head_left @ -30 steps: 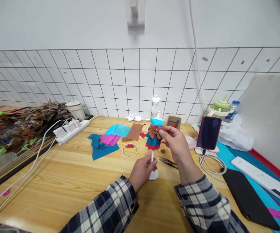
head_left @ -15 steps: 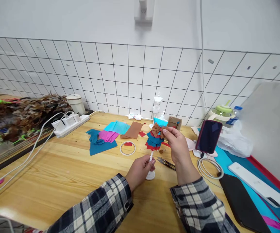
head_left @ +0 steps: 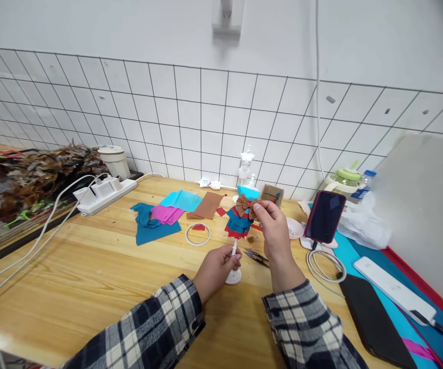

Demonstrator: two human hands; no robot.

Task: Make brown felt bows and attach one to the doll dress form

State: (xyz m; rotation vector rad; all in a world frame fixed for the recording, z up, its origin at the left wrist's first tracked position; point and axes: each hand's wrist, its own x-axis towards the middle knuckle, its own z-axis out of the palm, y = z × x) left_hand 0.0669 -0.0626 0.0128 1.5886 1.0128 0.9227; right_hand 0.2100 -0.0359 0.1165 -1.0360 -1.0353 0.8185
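Observation:
A small doll mannequin (head_left: 239, 221) on a white stand (head_left: 233, 277) rests on the wooden table (head_left: 90, 277), dressed in blue and red felt. My left hand (head_left: 215, 269) is closed round the thin white pole just above the base. My right hand (head_left: 272, 230) is raised beside the figure, pinching a pleated brown felt bow (head_left: 243, 204) against its chest. A second bare white mannequin (head_left: 246, 166) stands behind, near the tiled wall.
Felt pieces in teal, magenta and brown (head_left: 175, 210), a white ring (head_left: 197, 234), small snips (head_left: 257, 255), a cardboard box (head_left: 271, 193), a propped phone (head_left: 324, 217) with coiled cable (head_left: 324, 264), a black case (head_left: 371, 320), power strips (head_left: 104, 192) and a feather pile (head_left: 33, 171) lie around.
The view has shifted slightly; both hands and the mannequin have drifted a little left and down in frame. The grips stay the same.

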